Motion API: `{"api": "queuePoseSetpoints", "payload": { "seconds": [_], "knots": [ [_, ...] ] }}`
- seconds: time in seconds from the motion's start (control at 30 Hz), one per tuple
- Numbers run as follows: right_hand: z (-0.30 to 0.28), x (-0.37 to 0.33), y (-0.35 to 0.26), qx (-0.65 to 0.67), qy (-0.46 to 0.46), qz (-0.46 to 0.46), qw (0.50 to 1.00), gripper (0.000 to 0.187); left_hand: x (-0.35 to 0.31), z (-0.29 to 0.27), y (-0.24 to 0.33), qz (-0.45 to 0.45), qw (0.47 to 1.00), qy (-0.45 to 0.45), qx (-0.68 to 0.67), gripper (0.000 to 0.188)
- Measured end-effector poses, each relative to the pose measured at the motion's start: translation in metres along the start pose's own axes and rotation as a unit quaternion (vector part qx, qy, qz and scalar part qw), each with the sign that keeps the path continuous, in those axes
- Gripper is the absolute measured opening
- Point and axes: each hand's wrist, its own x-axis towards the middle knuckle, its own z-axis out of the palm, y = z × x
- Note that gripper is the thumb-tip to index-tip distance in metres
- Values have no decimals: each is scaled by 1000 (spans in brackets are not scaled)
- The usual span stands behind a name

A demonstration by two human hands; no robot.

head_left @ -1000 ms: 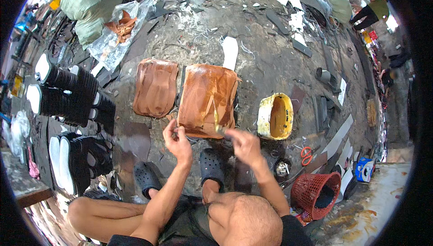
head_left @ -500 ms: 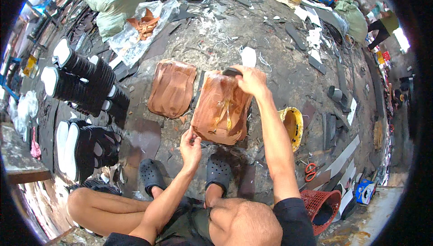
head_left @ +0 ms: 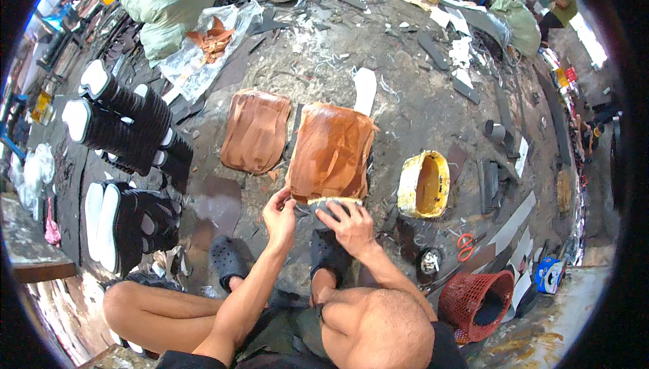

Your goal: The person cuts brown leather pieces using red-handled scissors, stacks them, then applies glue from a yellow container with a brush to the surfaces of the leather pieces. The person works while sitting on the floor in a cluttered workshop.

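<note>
A glossy brown sheet, apparently on top of a stack, lies on the ground in front of me with a wet smear across it. My left hand pinches its near left corner. Gripped in my right hand is a flat dark brush with a pale yellowish edge, pressed along the sheet's near edge. Fingers cover part of the brush. Left of this sheet lies a similar brown stack. To the right stands a yellow-rimmed tub with brownish contents.
Black soles with white tops are stacked on the left. A white insole-shaped piece lies beyond the sheet. Orange-handled scissors and a red basket are at the near right. Scraps litter the floor; a person stands far right.
My right hand has drawn the brush from the sheet's far edge to its near edge. The yellowish streaks are now spread out. My left hand stays at the corner.
</note>
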Motion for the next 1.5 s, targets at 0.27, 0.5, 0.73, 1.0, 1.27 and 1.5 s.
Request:
{"api": "queuePoseSetpoints", "payload": {
  "seconds": [0.27,0.5,0.73,1.0,1.27,1.5],
  "knots": [
    [-110,-8,41,313,265,220,885,33,34,68,31,13,991,19,-135,62],
    [-84,-7,65,356,402,346,769,31,56,91,115,-12,966,-195,-167,43],
    [-83,37,54,370,384,266,803,31,157,24,169,-35,937,-238,-255,14],
    [-91,56,42,409,339,256,807,32,270,-122,55,-130,965,-125,-189,19],
    [-98,80,65,366,337,212,841,32,147,-3,42,240,945,37,219,60],
    [-105,156,89,381,258,187,868,35,117,38,49,250,824,-76,503,89]
  ]
}}
